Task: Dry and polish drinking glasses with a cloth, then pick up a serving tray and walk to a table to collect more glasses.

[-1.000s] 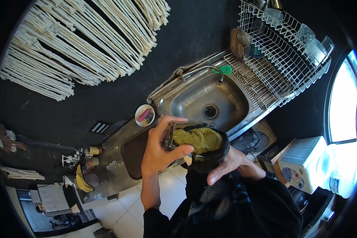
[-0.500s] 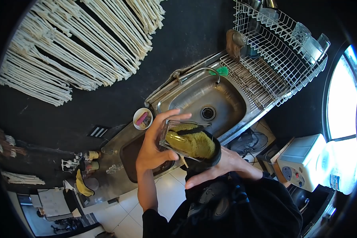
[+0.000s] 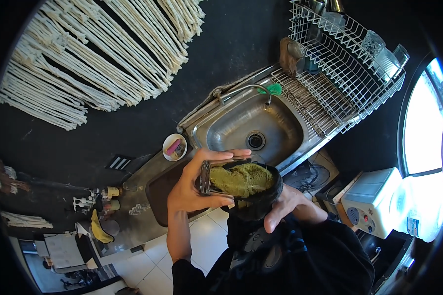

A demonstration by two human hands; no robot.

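Note:
Both my hands hold a clear glass jar (image 3: 241, 178) partly filled with green powder, tipped onto its side in front of my chest. My left hand (image 3: 186, 189) wraps its glass base, fingers along the far side and thumb along the near side. At the other end, the jar's black lid (image 3: 276, 186) sits against my right hand (image 3: 293, 204), whose fingers are mostly hidden beneath it and whose thumb points down toward my shirt. Powder clings to the glass and lies heaped along the jar's length.
Beyond the jar is a steel sink (image 3: 231, 132) with a curved tap (image 3: 246, 87). A white wire dish rack (image 3: 339, 93) holding glasses stands at the far right. On the counter are a small white bowl (image 3: 166, 151) and, farther left, a yellow cloth-like item (image 3: 100, 228). A white appliance (image 3: 371, 201) stands at right.
The jar has rolled and levelled out in my hands, and the powder has shifted inside. It is slightly lower in view. My right thumb has moved right, closer to the lid.

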